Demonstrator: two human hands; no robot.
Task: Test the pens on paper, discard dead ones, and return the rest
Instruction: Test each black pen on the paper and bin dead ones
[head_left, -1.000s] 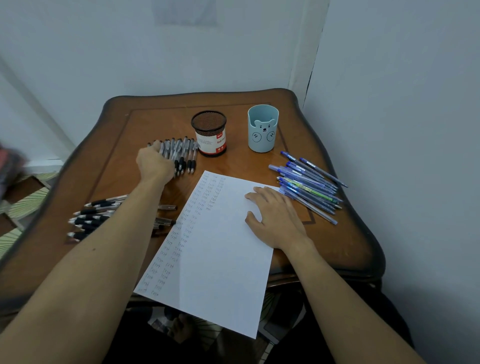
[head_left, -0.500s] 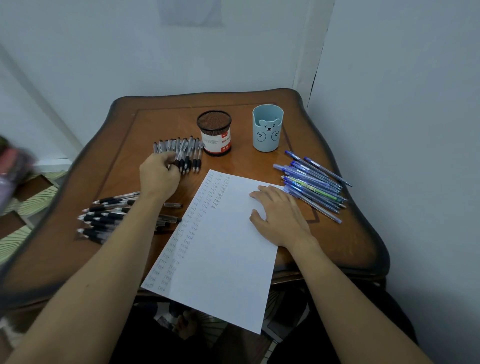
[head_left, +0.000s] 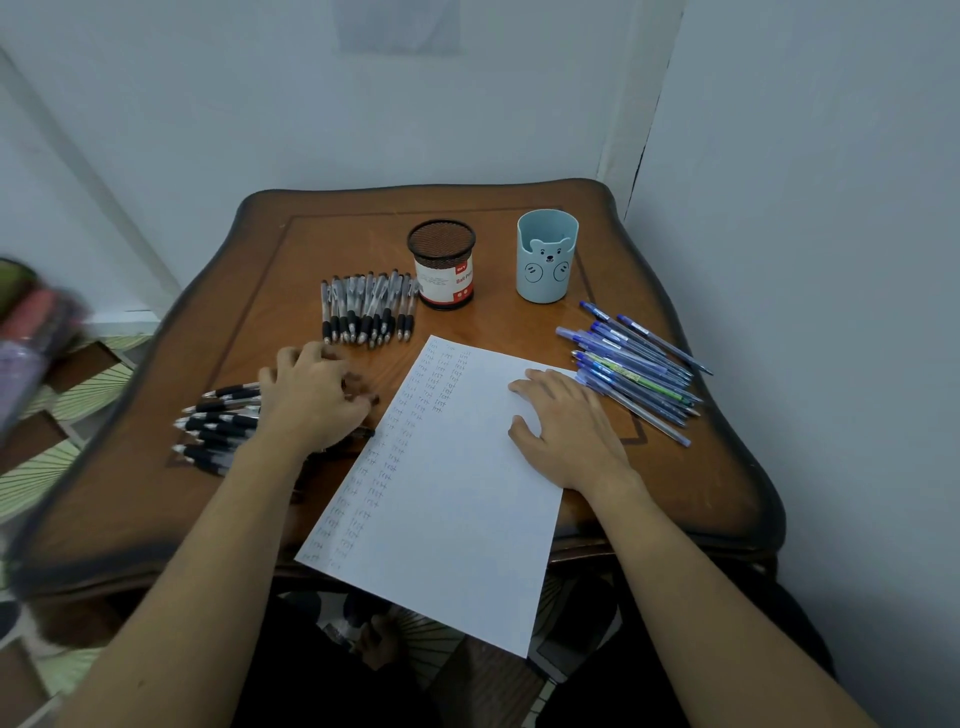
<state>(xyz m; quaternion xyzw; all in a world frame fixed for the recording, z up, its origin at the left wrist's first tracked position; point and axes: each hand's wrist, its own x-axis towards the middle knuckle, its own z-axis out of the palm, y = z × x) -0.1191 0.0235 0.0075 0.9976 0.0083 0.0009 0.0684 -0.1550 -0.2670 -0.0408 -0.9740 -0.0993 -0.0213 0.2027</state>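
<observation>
Left hand (head_left: 311, 400) has drawn back from the far black pens (head_left: 369, 312).

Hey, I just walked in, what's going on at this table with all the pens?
A person is testing pens at a brown wooden table. The right hand lies flat on a white sheet of paper with columns of small scribbles. The left hand hovers, fingers curled, over the end of a loose heap of black-and-clear pens; whether it holds one is unclear. A neat row of similar pens lies beside a black mesh cup, and blue pens lie near a pale blue bear-faced cup.
</observation>
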